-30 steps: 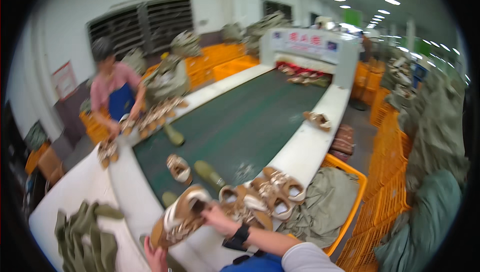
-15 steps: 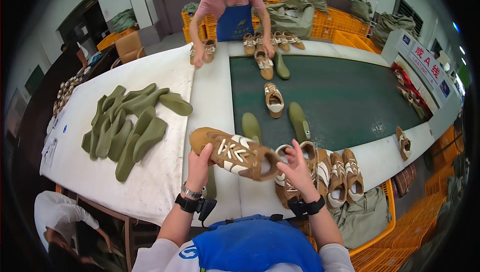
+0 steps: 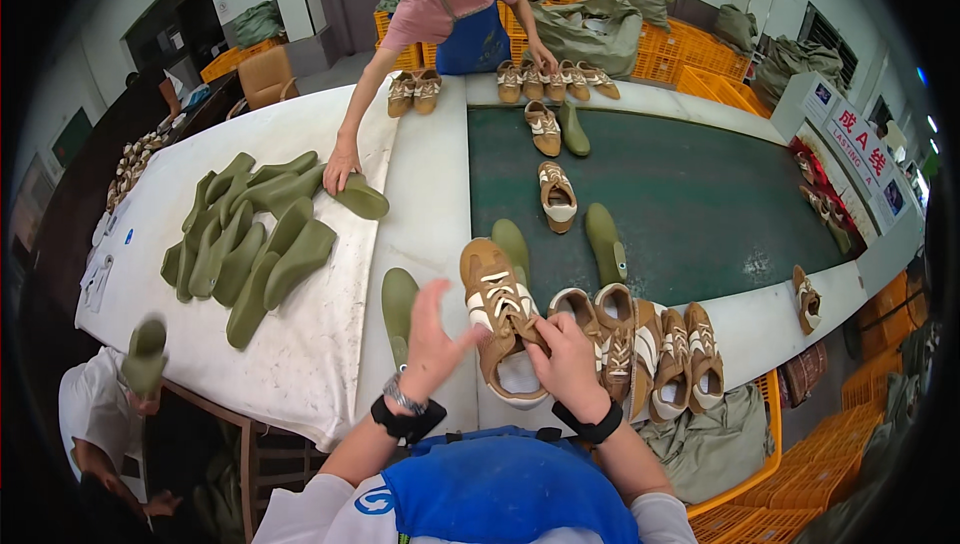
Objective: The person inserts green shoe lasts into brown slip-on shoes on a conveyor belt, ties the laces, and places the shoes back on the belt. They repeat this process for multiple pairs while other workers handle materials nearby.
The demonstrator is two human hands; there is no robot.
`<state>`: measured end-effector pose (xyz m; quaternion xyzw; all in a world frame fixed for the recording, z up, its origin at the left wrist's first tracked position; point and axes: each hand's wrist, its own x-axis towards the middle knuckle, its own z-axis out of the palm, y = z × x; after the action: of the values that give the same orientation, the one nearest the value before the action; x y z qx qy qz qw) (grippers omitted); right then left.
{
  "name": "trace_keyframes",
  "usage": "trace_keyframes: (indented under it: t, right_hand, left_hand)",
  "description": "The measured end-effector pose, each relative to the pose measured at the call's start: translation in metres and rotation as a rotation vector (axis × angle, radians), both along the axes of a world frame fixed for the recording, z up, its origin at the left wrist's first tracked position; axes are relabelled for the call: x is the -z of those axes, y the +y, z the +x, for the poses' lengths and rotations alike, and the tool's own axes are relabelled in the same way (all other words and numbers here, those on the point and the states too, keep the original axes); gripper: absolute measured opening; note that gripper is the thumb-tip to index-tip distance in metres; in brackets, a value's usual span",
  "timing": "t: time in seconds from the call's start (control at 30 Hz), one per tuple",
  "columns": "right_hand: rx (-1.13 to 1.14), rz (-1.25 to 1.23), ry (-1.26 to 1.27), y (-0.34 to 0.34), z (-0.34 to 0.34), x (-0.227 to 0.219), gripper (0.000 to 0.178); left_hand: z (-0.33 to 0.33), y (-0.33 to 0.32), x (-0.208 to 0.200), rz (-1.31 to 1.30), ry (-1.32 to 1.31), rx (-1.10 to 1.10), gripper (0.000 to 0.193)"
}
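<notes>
My right hand grips a tan-and-white sneaker by its collar, fingers at the opening. The toe points away from me and the heel toward me. At the shoe's left side, my left hand is open with its fingers spread; the thumb side is close to the upper, and whether it touches I cannot tell. A green shoe last lies just beyond my left hand. Two more lasts, one partly behind the sneaker and one further right, rest at the green belt's near edge.
Several sneakers stand in a row to my right. A pile of green lasts covers part of the white table. Opposite, a co-worker's hand is on a last. A person handles another last at lower left. Orange crates stand lower right.
The sneaker has turned from lying crosswise to toe-away. My left hand has let go of its toe, and my right hand has taken the collar. The co-worker's arm has reached to the pile.
</notes>
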<state>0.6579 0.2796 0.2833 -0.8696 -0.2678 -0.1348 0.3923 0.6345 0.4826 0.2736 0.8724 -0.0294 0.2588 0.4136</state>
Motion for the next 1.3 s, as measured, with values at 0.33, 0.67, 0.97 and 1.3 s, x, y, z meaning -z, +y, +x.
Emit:
trace_keyframes:
  t: [0.33, 0.67, 0.97, 1.3]
  right_hand:
    - [-0.058, 0.053, -0.014, 0.021, -0.012, -0.001, 0.047]
    - [-0.143, -0.006, 0.118, 0.021, -0.013, -0.007, 0.02]
    - [-0.428, 0.046, 0.269, 0.013, -0.009, -0.001, 0.012]
    - [-0.17, 0.236, 0.21, 0.015, -0.006, -0.009, 0.042]
  left_hand:
    - [-0.012, -0.012, -0.01, -0.044, -0.005, 0.075, 0.034]
    - [-0.023, -0.018, -0.012, 0.001, -0.061, 0.152, 0.042]
    - [-0.013, -0.007, -0.008, -0.344, 0.096, 0.13, 0.044]
    - [-0.011, -0.02, -0.021, 0.127, 0.028, 0.255, 0.032]
